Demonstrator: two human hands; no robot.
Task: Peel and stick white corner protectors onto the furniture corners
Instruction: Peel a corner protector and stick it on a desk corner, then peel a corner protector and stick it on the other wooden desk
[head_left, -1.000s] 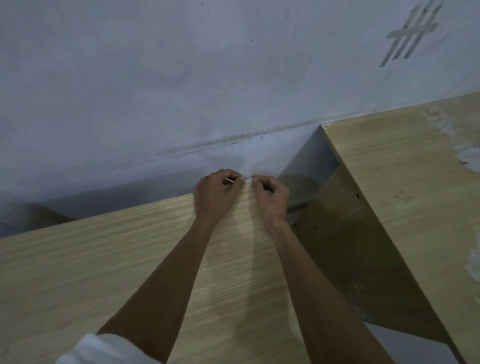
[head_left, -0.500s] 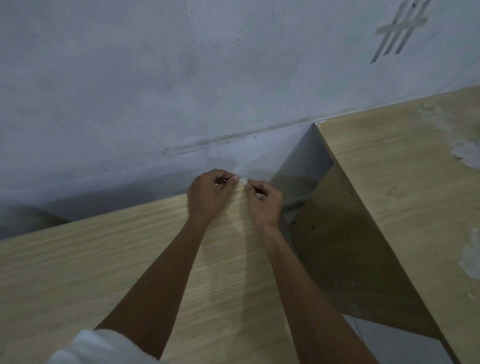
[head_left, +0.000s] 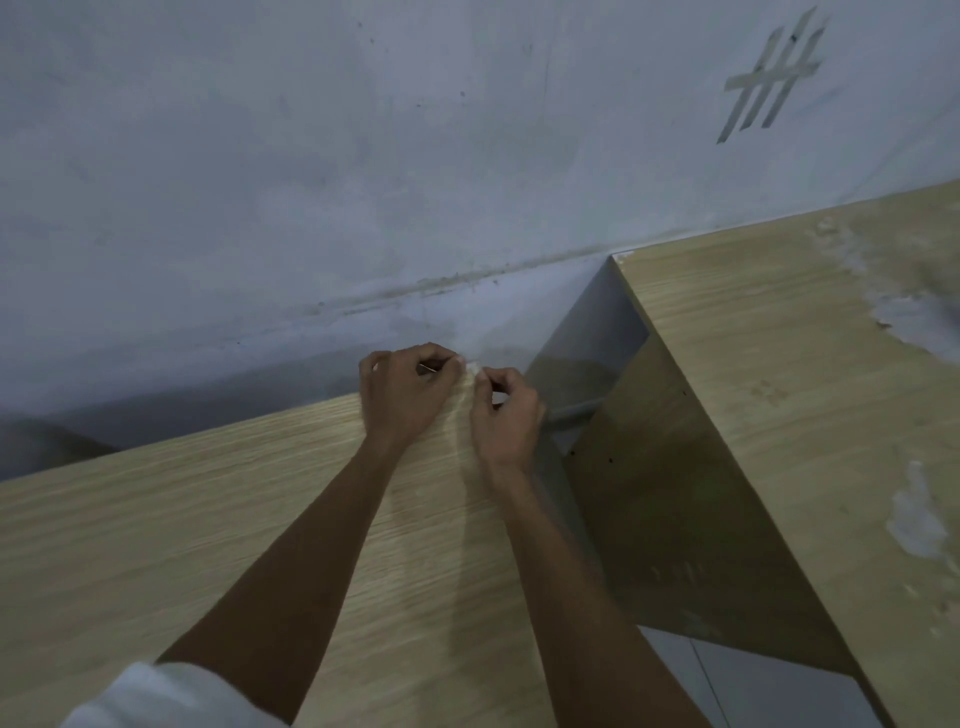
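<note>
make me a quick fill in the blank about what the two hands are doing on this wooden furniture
The left hand and the right hand meet at the far ___ of the wooden panel. Between their fingertips they pinch a small ___ corner protector. The crossed tape strips are stuck on the grey ___ behind the furniture.
Missing words: corner; white; wall.
</note>
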